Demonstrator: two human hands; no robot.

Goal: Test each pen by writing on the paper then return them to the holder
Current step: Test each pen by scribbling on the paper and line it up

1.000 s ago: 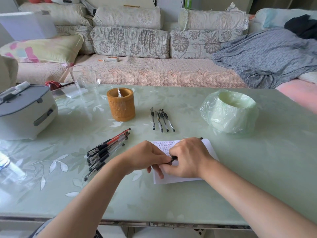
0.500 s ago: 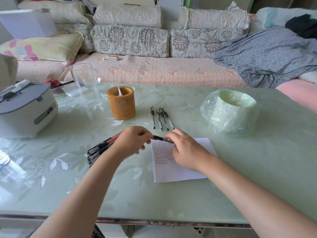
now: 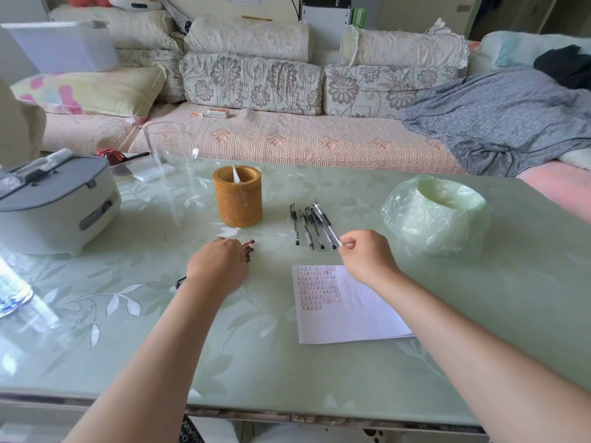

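Right hand [image 3: 364, 254] beyond paper [image 3: 348, 310], fingers pinching pen [image 3: 325, 221]. Left hand [image 3: 220, 266] left of paper, atop pen pile [image 3: 248, 248]; grip apparently hidden, cannot tell.

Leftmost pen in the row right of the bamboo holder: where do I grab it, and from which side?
Pinch the leftmost pen mid-barrel, straight down from above, across its width. It lies flat on the table, with bare table on its left and a narrow gap to the next pen on its right.
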